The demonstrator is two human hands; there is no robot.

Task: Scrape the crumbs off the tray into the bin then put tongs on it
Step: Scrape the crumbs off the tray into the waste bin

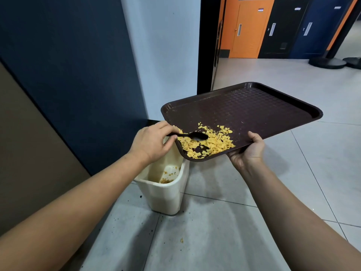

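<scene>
The right hand grips the near edge of the dark brown textured plastic tray from below, tilting its left corner over the cream plastic bin. The left hand pinches a black plastic spoon, whose bowl rests in the heap of yellow flaky crumbs. Risk: the heap lies partly beyond the bin rim; a fast sweep likely scatters flakes onto the grey tiled floor, which already carries one. No tongs are visible.
</scene>
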